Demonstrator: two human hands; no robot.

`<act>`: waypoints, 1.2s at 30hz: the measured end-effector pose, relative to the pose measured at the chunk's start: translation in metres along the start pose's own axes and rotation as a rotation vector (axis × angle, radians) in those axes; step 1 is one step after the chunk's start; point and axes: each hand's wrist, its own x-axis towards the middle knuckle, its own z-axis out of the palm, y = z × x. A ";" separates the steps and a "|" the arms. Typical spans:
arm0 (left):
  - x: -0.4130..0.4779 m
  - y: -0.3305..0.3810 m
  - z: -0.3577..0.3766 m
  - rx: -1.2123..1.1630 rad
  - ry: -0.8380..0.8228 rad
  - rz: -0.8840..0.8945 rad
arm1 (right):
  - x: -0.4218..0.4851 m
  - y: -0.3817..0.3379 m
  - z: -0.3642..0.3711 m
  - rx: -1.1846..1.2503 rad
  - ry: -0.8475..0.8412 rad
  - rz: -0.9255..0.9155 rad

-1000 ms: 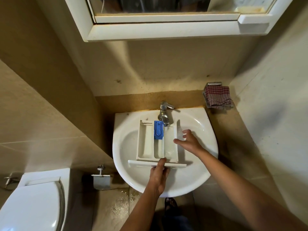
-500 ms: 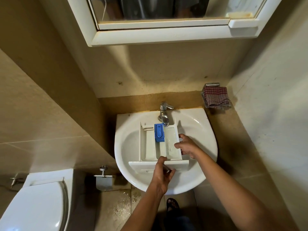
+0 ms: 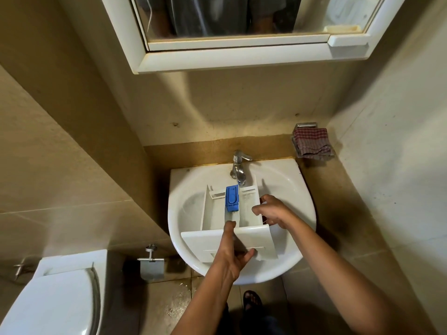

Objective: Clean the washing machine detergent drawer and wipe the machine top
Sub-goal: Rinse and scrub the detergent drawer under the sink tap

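Since the drawer [image 3: 214, 213] lying in the sink [image 3: 298, 192] looks like light, stiff plastic, probably wet and slippery, firm edges suit best; the left hand [image 3: 229, 253] clamps its front panel; the right hand [image 3: 272, 211] grips its right wall.

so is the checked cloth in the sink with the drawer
No, the checked cloth lies in the metal holder on the wall right of the sink, apart from the detergent drawer.
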 end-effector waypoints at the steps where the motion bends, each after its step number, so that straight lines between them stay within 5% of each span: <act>1: -0.002 0.001 0.001 0.008 -0.005 -0.004 | -0.002 0.001 -0.001 -0.006 -0.001 0.008; 21: 0.007 -0.002 -0.019 -0.061 -0.074 -0.190 | -0.021 0.004 -0.003 0.066 0.104 -0.001; 29: 0.019 -0.010 -0.019 0.209 0.056 0.075 | 0.000 0.037 0.003 0.387 -0.023 0.104; 36: 0.030 -0.024 -0.012 0.212 0.138 0.120 | 0.019 0.051 0.010 0.472 -0.072 0.136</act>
